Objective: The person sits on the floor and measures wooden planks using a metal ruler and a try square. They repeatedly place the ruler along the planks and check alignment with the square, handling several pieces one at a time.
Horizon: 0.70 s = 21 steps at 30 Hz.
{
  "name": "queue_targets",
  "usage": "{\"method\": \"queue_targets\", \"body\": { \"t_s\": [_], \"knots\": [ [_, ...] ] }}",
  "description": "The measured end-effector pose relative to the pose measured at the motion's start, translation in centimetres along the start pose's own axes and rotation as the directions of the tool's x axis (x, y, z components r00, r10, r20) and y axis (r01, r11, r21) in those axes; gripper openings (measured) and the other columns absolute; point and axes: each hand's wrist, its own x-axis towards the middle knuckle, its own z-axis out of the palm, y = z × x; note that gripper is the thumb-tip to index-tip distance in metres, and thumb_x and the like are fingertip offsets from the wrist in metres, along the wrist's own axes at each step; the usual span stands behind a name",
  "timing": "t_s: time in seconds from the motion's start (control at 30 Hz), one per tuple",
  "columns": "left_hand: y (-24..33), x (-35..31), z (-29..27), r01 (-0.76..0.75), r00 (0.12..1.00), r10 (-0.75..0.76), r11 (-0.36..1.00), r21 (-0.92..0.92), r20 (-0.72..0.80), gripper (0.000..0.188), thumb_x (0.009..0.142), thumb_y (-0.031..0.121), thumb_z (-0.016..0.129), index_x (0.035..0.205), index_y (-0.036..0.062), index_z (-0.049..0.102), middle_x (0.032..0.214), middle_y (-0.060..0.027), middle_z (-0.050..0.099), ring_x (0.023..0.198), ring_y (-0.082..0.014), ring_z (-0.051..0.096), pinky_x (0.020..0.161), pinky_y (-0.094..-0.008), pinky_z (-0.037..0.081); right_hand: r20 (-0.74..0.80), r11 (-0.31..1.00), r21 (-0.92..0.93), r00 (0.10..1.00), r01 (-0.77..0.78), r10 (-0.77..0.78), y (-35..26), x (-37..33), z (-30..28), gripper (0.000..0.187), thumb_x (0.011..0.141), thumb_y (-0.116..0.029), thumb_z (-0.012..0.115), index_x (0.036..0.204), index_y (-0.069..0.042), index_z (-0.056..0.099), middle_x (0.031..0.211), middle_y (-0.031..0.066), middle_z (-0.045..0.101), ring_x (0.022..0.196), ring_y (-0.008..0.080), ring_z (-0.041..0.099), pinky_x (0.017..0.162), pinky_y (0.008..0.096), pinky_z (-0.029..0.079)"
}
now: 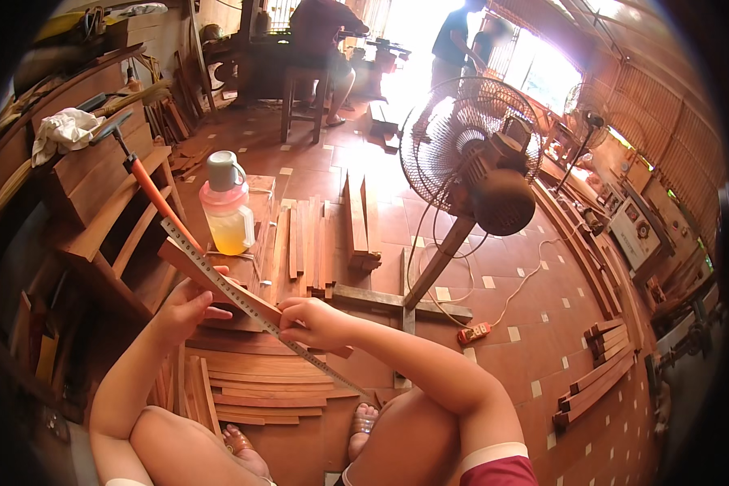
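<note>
A short reddish-brown wooden strip [188,258] lies slantwise between my hands. A long, thin ruler [243,300] with dark marks runs along it and on down toward my feet. My left hand [188,306] grips the strip near its upper left end, some fingers stretched out beneath it. Curled at the strip's lower right part, my right hand [316,322] pinches the strip and the ruler together. Its fingertips are partly hidden. Just beyond the strip's far end is an orange tube [158,193] with a dark top.
A lidded jug [228,215] of yellow liquid stands on a wooden block ahead. Stacked wooden slats [267,379] lie below my hands. A standing fan [482,162] with a cross base and a red power strip [474,333] are to the right. People [454,49] are at the back.
</note>
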Motion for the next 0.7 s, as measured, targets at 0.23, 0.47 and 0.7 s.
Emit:
{"method": "queue_targets", "body": {
  "t_s": [0.23, 0.47, 0.7],
  "knots": [
    [-0.7, 0.5, 0.3, -0.098, 0.994, 0.1, 0.995, 0.032, -0.055, 0.038, 0.103, 0.019, 0.053, 0.138, 0.0082, 0.044, 0.133, -0.0124, 0.056, 0.12, -0.0228, 0.06, 0.091, -0.0416, 0.057, 0.056, 0.998, 0.031, 0.997, -0.049, 0.047, 0.3, 0.0, 0.1, 0.015, 0.084, -0.013, 0.073, 0.085, 0.0, 0.066, 0.1, 0.013, 0.064, 0.091, 0.0302, 0.062, 0.083, 0.0383, 0.05],
    [-1.6, 0.3, 1.6, -0.092, 0.979, 0.107, 0.992, 0.092, -0.173, 0.03, 0.103, 0.019, 0.054, 0.131, 0.0092, 0.048, 0.128, -0.0103, 0.058, 0.12, -0.0227, 0.059, 0.088, -0.043, 0.06, 0.114, 0.988, 0.153, 0.993, 0.011, -0.029, 1.6, -0.1, 0.2, 0.015, 0.084, -0.012, 0.071, 0.084, 0.001, 0.063, 0.092, 0.0112, 0.066, 0.082, 0.0246, 0.063, 0.078, 0.0368, 0.052],
    [-1.5, 0.1, 1.3, -0.044, 0.982, 0.05, 0.998, 0.037, -0.182, 0.035, 0.102, 0.022, 0.056, 0.133, 0.0096, 0.047, 0.128, -0.0098, 0.058, 0.119, -0.0218, 0.06, 0.09, -0.0447, 0.059, 0.214, 0.968, 0.108, 0.957, -0.225, 0.198, 1.6, -0.1, -0.2, 0.015, 0.089, -0.011, 0.069, 0.09, 0.003, 0.063, 0.103, 0.0095, 0.066, 0.093, 0.0176, 0.064, 0.088, 0.0362, 0.056]
  ]
}}
